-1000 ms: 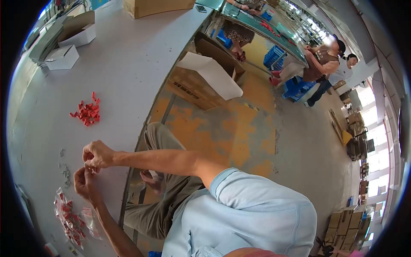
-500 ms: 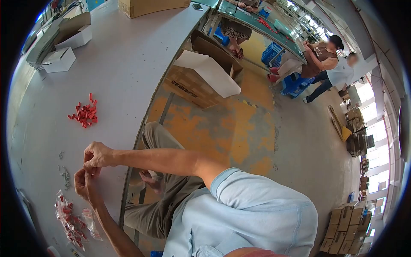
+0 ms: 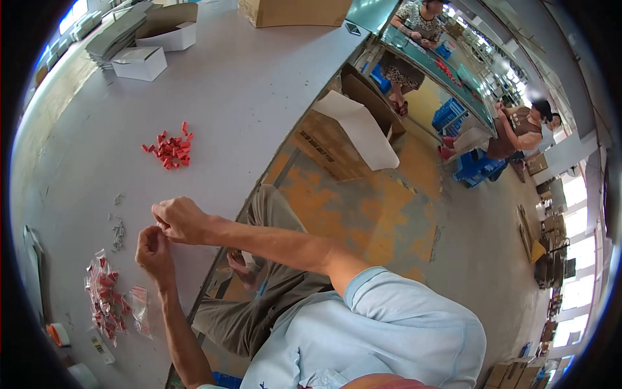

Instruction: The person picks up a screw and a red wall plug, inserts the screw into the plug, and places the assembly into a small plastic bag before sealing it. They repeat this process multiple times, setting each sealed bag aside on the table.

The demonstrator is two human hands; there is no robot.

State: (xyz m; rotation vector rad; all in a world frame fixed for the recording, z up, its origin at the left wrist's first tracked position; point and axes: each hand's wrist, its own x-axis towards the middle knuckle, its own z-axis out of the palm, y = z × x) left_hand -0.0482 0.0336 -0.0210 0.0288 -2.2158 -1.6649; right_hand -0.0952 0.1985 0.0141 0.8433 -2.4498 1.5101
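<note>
My right hand (image 3: 184,219) and my left hand (image 3: 155,254) meet above the grey table (image 3: 214,97), fingertips pinched together. Whatever they hold between them is too small or hidden to make out. Just left of them lies a loose cluster of small silvery metal pieces (image 3: 118,235). Farther up the table is a pile of small red pieces (image 3: 172,152), short and tube-like. Nearer me, below and left of my left hand, clear plastic bags with red pieces (image 3: 103,295) are heaped. One flat clear bag (image 3: 140,310) lies beside that heap.
White open boxes (image 3: 140,63) and a brown carton (image 3: 295,13) stand at the table's far end. A large open carton (image 3: 337,139) is on the floor right of the table edge. A tape roll (image 3: 58,334) sits at lower left. Other people sit at a green table (image 3: 447,71).
The view has shifted, so table and piles appear farther right. My hands stay close together with fingers pinched; the right hand's knuckles have turned slightly.
</note>
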